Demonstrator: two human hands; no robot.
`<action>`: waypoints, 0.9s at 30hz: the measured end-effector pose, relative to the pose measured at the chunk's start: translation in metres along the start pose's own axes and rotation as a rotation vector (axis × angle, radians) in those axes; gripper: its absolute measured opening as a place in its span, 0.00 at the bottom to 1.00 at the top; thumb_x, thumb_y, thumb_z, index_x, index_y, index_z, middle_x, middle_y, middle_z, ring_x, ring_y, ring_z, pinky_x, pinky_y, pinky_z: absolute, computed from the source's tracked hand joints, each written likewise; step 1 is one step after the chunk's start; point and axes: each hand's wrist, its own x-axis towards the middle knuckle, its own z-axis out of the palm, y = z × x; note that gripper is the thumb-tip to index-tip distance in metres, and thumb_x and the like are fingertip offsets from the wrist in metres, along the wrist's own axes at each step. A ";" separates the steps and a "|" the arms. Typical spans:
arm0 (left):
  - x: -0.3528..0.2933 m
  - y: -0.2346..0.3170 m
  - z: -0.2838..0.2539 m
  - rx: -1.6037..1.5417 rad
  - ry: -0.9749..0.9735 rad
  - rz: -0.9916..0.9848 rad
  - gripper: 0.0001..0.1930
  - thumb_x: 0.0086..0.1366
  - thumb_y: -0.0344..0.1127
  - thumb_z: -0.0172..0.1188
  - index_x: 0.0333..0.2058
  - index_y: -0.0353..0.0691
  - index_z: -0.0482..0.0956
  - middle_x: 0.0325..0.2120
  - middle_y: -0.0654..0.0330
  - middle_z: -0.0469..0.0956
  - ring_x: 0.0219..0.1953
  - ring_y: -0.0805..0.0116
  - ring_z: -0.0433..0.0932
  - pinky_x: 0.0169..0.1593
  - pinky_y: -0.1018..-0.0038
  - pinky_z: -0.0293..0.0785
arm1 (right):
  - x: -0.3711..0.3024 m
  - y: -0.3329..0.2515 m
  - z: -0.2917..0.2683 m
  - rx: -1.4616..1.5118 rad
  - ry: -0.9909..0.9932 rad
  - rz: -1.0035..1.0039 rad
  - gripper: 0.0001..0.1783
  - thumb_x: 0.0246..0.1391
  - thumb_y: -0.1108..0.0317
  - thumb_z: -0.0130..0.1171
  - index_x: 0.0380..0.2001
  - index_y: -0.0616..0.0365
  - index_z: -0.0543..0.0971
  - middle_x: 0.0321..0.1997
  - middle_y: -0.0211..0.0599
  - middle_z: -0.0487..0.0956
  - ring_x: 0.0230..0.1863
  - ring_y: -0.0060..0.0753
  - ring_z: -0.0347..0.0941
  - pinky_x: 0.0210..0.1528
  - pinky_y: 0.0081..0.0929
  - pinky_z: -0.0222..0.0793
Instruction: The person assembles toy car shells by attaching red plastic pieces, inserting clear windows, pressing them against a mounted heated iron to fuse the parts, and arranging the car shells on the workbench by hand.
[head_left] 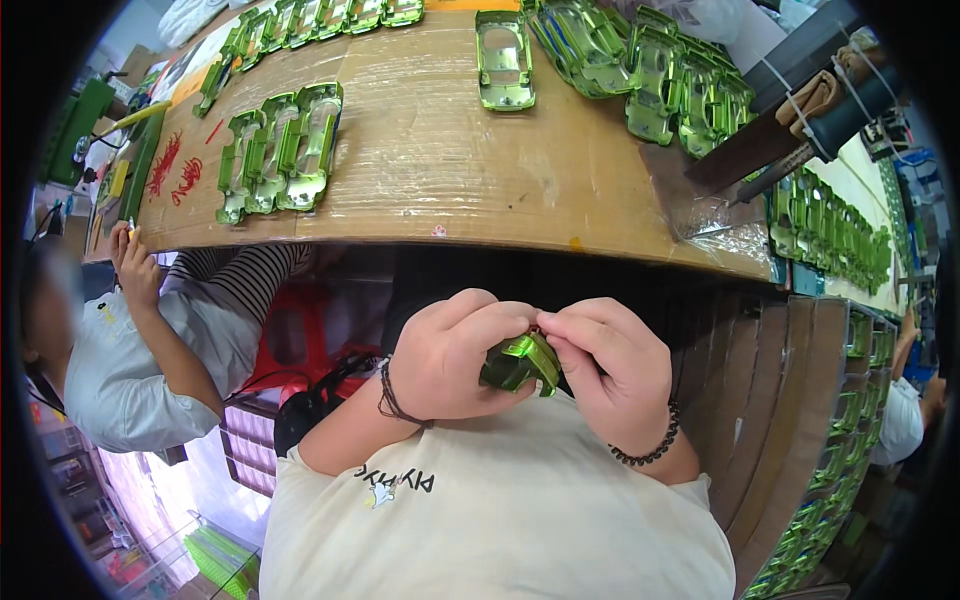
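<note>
Left hand [448, 355], right hand [618, 375] on green shell [530, 356], box [812, 375] of shells [842, 400]

Worktop: a brown, cardboard-coloured surface [430, 165] across the upper frame.
Red patches: squiggles [165, 170] at upper left — strands or marks, hard to tell.
Machine: a green block [85, 130] near the upper-left rim.
Neighbour: a person in a pale shirt [150, 380], left of frame.
Seat: a red plastic stool [295, 335], left of centre.
Tubes: a dark bundle [810, 115] with pale ties, upper right.
Film: crumpled clear plastic [722, 238] below them.
Far right: another person's white sleeve [898, 425] — near the rim.
</note>
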 end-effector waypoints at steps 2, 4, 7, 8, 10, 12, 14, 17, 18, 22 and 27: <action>0.000 -0.002 -0.001 0.018 -0.011 0.004 0.33 0.37 0.32 0.75 0.45 0.40 0.70 0.40 0.58 0.81 0.33 0.62 0.78 0.32 0.70 0.78 | -0.003 0.000 -0.001 0.007 -0.003 -0.005 0.15 0.46 0.85 0.65 0.40 0.66 0.80 0.35 0.41 0.78 0.33 0.38 0.76 0.33 0.25 0.73; 0.000 -0.002 -0.001 0.035 -0.020 0.008 0.33 0.38 0.31 0.75 0.45 0.40 0.70 0.41 0.58 0.81 0.33 0.62 0.78 0.32 0.70 0.78 | -0.005 -0.001 -0.001 -0.036 0.021 -0.031 0.15 0.45 0.85 0.65 0.39 0.65 0.80 0.35 0.40 0.78 0.32 0.37 0.75 0.33 0.26 0.72; 0.000 -0.001 -0.003 0.077 -0.016 0.022 0.32 0.37 0.31 0.74 0.44 0.40 0.70 0.42 0.58 0.81 0.32 0.62 0.78 0.31 0.70 0.77 | -0.006 0.000 0.001 -0.053 0.020 -0.075 0.16 0.43 0.85 0.66 0.38 0.64 0.80 0.35 0.39 0.78 0.32 0.37 0.75 0.33 0.27 0.72; 0.000 0.001 -0.005 0.097 -0.057 0.003 0.31 0.37 0.31 0.74 0.43 0.39 0.71 0.43 0.58 0.81 0.32 0.62 0.77 0.30 0.70 0.76 | -0.006 0.000 0.001 -0.053 0.018 -0.072 0.16 0.43 0.85 0.66 0.38 0.64 0.80 0.35 0.39 0.78 0.32 0.37 0.75 0.33 0.27 0.72; 0.001 0.002 -0.006 0.114 -0.099 -0.019 0.29 0.37 0.31 0.74 0.41 0.39 0.72 0.44 0.58 0.80 0.32 0.63 0.77 0.30 0.70 0.76 | -0.007 0.001 0.001 -0.097 0.043 -0.101 0.16 0.41 0.85 0.67 0.37 0.63 0.80 0.35 0.38 0.78 0.32 0.37 0.74 0.32 0.27 0.71; 0.001 0.004 -0.007 0.130 -0.120 0.017 0.26 0.37 0.32 0.73 0.38 0.39 0.73 0.44 0.60 0.80 0.32 0.63 0.76 0.31 0.69 0.75 | -0.006 0.000 0.001 -0.122 0.057 -0.103 0.17 0.39 0.84 0.67 0.37 0.63 0.80 0.35 0.38 0.78 0.32 0.37 0.74 0.32 0.28 0.71; -0.001 0.003 -0.005 0.149 -0.109 0.025 0.25 0.37 0.32 0.73 0.37 0.40 0.74 0.44 0.60 0.80 0.34 0.64 0.76 0.32 0.69 0.74 | -0.006 0.000 0.000 -0.147 0.070 -0.107 0.18 0.38 0.84 0.68 0.37 0.62 0.80 0.35 0.37 0.78 0.32 0.38 0.74 0.32 0.28 0.70; 0.001 0.003 -0.004 0.196 -0.123 0.050 0.24 0.38 0.32 0.72 0.37 0.40 0.74 0.45 0.61 0.79 0.36 0.63 0.76 0.35 0.69 0.74 | -0.005 0.000 -0.001 -0.210 0.064 -0.165 0.19 0.36 0.84 0.67 0.37 0.62 0.81 0.36 0.36 0.77 0.33 0.38 0.73 0.33 0.29 0.70; 0.002 0.003 -0.004 0.221 -0.149 0.068 0.25 0.39 0.32 0.72 0.39 0.40 0.73 0.45 0.61 0.79 0.37 0.63 0.76 0.37 0.69 0.75 | -0.004 0.000 -0.003 -0.271 0.054 -0.209 0.18 0.37 0.83 0.67 0.37 0.62 0.80 0.36 0.36 0.77 0.34 0.38 0.73 0.34 0.29 0.70; -0.005 -0.003 0.001 0.172 -0.105 0.069 0.29 0.39 0.32 0.72 0.43 0.39 0.71 0.46 0.59 0.78 0.38 0.61 0.75 0.38 0.69 0.75 | -0.008 0.004 0.000 -0.313 0.052 -0.251 0.17 0.39 0.81 0.65 0.37 0.63 0.80 0.36 0.37 0.77 0.35 0.38 0.72 0.33 0.29 0.69; -0.006 -0.006 0.005 0.099 -0.071 0.044 0.31 0.39 0.30 0.73 0.44 0.39 0.69 0.43 0.58 0.77 0.38 0.59 0.75 0.37 0.68 0.75 | -0.013 0.010 0.007 -0.156 0.079 -0.156 0.15 0.43 0.82 0.64 0.39 0.63 0.80 0.35 0.38 0.76 0.33 0.37 0.72 0.34 0.27 0.70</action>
